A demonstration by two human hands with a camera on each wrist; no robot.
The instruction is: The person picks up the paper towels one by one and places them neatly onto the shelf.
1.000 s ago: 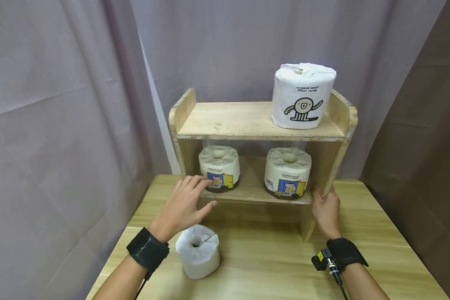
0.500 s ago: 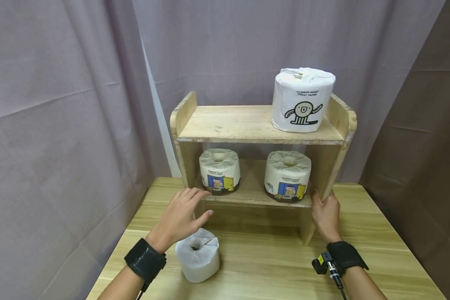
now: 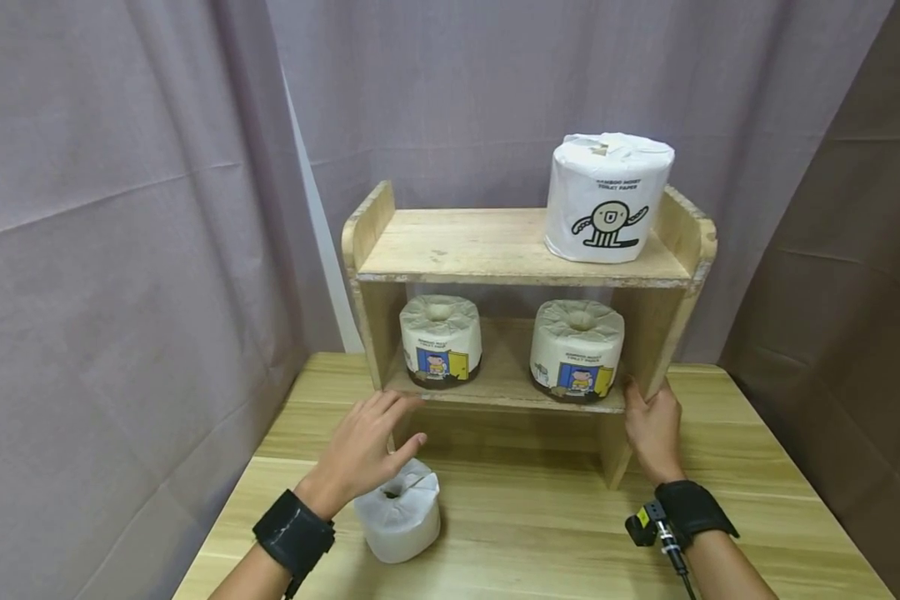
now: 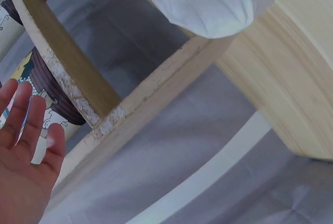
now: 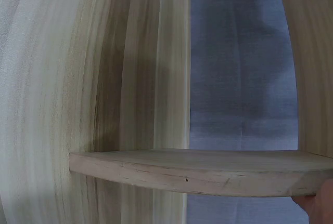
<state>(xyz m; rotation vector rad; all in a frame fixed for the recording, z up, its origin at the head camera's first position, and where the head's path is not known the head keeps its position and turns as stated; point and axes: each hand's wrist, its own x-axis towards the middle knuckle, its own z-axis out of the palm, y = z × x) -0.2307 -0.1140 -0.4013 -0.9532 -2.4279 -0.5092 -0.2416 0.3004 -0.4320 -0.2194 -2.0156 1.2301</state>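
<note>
A small two-tier wooden shelf (image 3: 465,237) stands on the table. My right hand (image 3: 654,429) grips its right side panel beside the lower board; only a bit of that hand (image 5: 320,203) shows in the right wrist view. My left hand (image 3: 362,450), fingers loosely extended and holding nothing, hovers by the shelf's lower left, above and behind a white toilet roll (image 3: 401,529) on the table. On the lower board sit two toilet rolls with cartoon wrappers, a left one (image 3: 441,342) and a right one (image 3: 577,350). A larger white-wrapped toilet roll (image 3: 607,200) stands at the top board's right end.
Grey curtains (image 3: 457,92) hang behind and to the left, and a brownish curtain (image 3: 832,333) on the right. The wooden table (image 3: 540,533) extends in front of the shelf and along both its sides. Black bands with cables circle both wrists.
My left hand has dropped a little, away from the left roll on the lower board and closer to the roll on the table. The right hand keeps its grip; the shelf stays put.
</note>
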